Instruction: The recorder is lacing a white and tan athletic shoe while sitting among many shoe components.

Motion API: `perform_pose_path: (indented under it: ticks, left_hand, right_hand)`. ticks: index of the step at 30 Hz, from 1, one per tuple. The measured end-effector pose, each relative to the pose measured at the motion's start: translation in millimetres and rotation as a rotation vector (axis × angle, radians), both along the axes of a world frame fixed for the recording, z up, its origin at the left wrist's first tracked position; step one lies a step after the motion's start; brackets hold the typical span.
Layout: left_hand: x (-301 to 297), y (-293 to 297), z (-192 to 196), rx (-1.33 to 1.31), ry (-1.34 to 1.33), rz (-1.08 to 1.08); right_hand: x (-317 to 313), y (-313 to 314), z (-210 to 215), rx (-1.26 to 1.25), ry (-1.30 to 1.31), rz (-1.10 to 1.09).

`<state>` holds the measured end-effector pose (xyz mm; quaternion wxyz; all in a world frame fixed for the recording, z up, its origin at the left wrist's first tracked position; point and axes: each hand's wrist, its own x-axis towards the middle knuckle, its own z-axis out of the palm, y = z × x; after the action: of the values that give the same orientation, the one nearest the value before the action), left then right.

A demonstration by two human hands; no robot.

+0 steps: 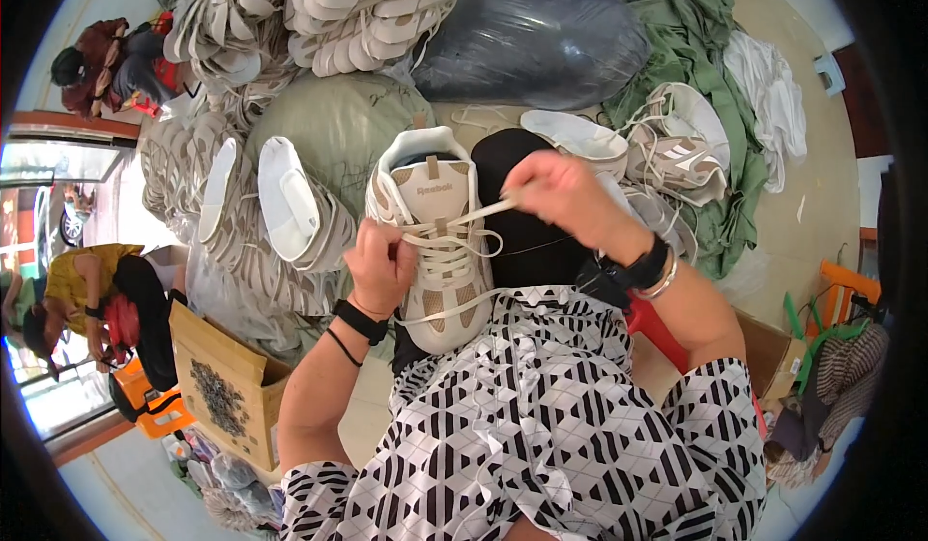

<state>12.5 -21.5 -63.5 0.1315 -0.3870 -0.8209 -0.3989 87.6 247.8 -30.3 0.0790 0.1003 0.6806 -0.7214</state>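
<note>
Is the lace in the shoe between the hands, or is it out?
In: the lace crosses the shoe in rows. The right hand holds one stretch out to the side.

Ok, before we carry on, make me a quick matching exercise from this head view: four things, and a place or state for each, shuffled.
Column one
1. Right hand
2. Left hand
3. Shoe between the hands
4. Cardboard box

Column two
A. Toe end nearest the person's body
B. Fingers curled, by the shoe's left side
C. Small dark pieces lying on it
D. Pinching a pale lace stretched out to the right

Pairs: 1-D, 2-B, 3-A, 4-C
</note>
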Motion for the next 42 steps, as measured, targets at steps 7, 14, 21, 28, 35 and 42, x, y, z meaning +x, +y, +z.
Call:
perform_pose_path:
  ticks: [7, 14, 21, 28, 35, 42]
  left_hand:
    - [18.8, -18.7, 5.1, -0.056, -0.095, 0.088]
    - [12.8, -20.0, 11.9, -0.123, -0.407, 0.140]
    - [21.4, -10.7, 31.1, -0.156, -0.507, 0.193]
    - [21.7, -11.4, 28.2, -0.183, -0.394, 0.150]
    - [-5.2, 10.4, 65.1, 0.314, -1.209, 0.042]
    - [-39.0, -15.9, 84.9, 1.010, -1.301, 0.059]
  right_hand:
    - [24.4, 50.4, -30.0, -0.219, -0.188, -0.305]
    - [24.5, -18.4, 2.8, 0.518, 0.406, 0.150]
    - [20.1, -42.2, -6.2, 0.969, 0.685, 0.280]
    - [-1.9, -28.9, -4.7, 1.095, 0.912, -0.005]
    - [1.4, -25.9, -1.3, 1.264, 0.874, 0.104]
    - [22.5, -39.4, -8.7, 1.157, 0.807, 0.299]
